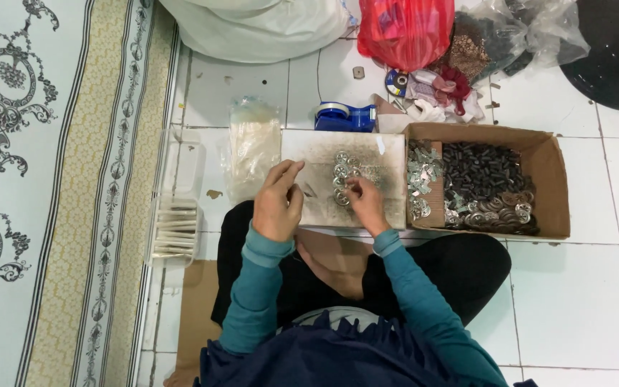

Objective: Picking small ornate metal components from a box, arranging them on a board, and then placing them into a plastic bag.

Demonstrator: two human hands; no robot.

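Right hand (367,204) pinches one of the small, light, stiff metal rings (342,175) on a board (309,154) at its rim; left hand (279,203), at nine o'clock, grip curled, apparently empty.

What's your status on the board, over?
Left hand raised, fingers pinched, contents unclear. Right hand on the metal rings on the board. Parts box at right, nothing blocking.

The grey work board (367,154) at frame centre is hemmed in on all sides. Its right edge is blocked by the cardboard box (549,179), its upper edge by the blue tape dispenser (344,117), and its left by clear plastic packets (252,147). Bare white floor tiles (582,301) are left open at lower right, and a narrower strip above the packets.
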